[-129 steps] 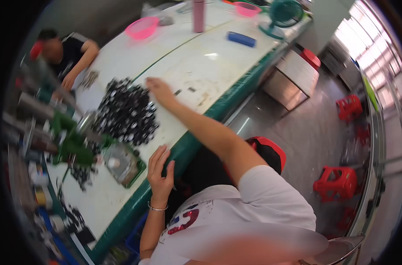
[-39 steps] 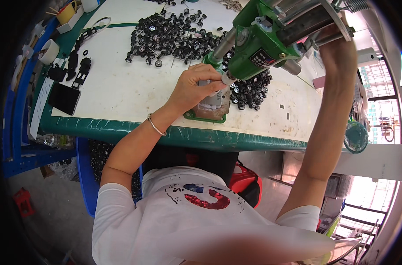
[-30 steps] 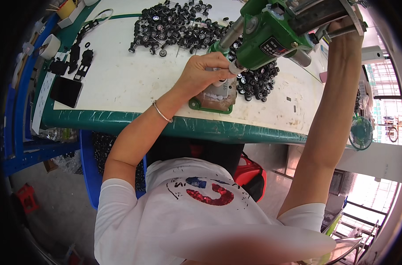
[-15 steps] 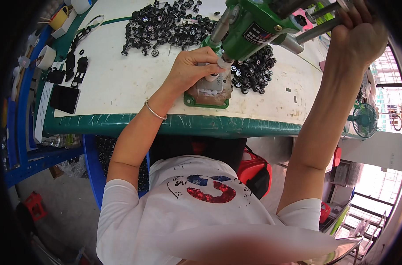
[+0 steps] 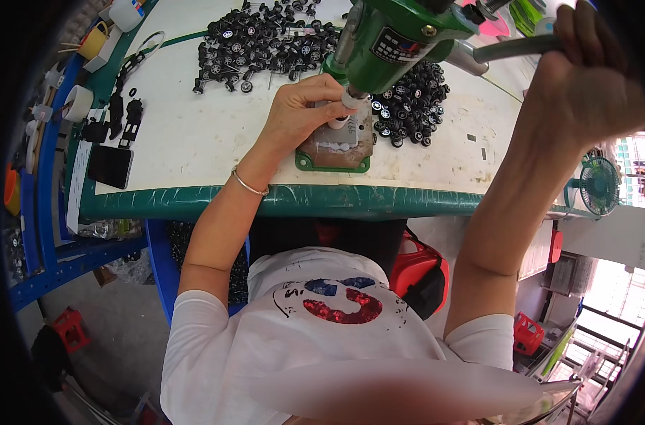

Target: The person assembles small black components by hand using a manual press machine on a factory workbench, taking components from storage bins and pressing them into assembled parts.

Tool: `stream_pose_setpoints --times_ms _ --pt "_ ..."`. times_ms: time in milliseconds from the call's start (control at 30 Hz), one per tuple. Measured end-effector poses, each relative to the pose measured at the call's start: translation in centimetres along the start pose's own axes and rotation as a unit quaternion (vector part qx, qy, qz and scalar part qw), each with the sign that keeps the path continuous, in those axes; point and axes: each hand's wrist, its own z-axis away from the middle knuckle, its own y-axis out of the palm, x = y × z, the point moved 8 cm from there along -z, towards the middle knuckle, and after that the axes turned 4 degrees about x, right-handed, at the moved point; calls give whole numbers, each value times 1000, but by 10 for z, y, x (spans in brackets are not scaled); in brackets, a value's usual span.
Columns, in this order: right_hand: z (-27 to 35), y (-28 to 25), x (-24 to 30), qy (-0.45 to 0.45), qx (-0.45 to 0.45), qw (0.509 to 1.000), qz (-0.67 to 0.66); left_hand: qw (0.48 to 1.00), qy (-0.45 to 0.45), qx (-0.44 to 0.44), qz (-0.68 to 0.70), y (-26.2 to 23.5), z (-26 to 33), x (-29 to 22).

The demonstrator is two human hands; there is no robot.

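A green hand-operated press stands on the bench, its grey metal base plate toward me. My left hand is at the press, thumb and fingers pinched together just beside the white tip of its ram. Whatever the pinch holds is hidden by the fingers. Under them, a small white round holder sits on the plate. High on the right, my right hand is closed around the metal press lever.
Black toy wheels on axles lie heaped behind the press, with loose wheels to its right. Black plastic chassis parts and a dark phone lie at left. A green fan stands right; a blue bin is below the bench.
My right hand has swung the lever further right and lower, so it lies flatter. My left hand keeps its pinch at the ram tip. The whole view has shifted slightly.
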Motion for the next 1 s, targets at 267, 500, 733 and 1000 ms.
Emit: stream_pose_setpoints --times_ms 267,500,733,1000 --pt "22 -3 18 -10 -5 997 -78 1000 -6 -7 1 1 3 1" --pt "19 -2 13 42 -158 983 -87 997 -59 -28 -40 -1 10 0" --pt "-19 -28 -72 206 -171 962 -46 994 -73 -43 -70 0 11 -5" --pt "-18 -46 -158 287 -39 935 -206 979 -67 -161 -109 -85 26 -12"
